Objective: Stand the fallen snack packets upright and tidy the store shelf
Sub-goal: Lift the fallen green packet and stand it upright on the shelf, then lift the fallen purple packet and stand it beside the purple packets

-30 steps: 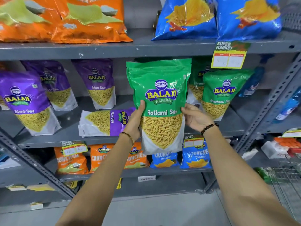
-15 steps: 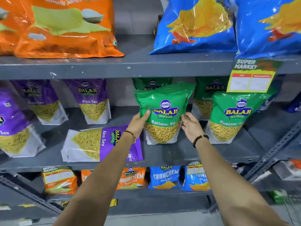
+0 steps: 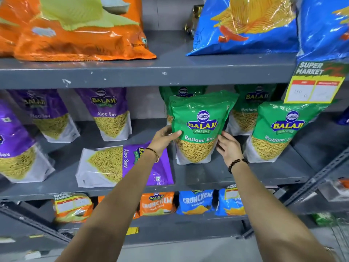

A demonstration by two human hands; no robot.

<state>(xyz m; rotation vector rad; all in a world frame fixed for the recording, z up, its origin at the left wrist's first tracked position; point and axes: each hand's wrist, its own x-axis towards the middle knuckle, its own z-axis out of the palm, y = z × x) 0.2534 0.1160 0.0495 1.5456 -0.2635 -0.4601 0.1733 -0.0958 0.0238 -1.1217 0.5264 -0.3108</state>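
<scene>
A green Ratlami Sev packet [image 3: 200, 118] stands upright on the grey middle shelf [image 3: 217, 176], in front of another green packet [image 3: 181, 92]. My left hand [image 3: 164, 137] grips its left edge and my right hand [image 3: 227, 146] holds its right edge. A purple Aloo Sev packet [image 3: 113, 165] lies flat on its side on the same shelf, just left of my left wrist. More green packets [image 3: 279, 129] stand upright to the right, and purple packets [image 3: 111, 112] stand upright at the back left.
Large orange bags [image 3: 75, 31] and blue bags [image 3: 245, 25] fill the upper shelf. A yellow price tag [image 3: 313, 86] hangs from its front edge at the right. Small orange and blue Crunchem packs [image 3: 196, 201] sit on the lower shelf. A slanted metal brace [image 3: 321, 174] crosses at the right.
Both hands carried the green packet from in front of the shelf inward and set it down upright on the middle shelf. The camera moved closer.
</scene>
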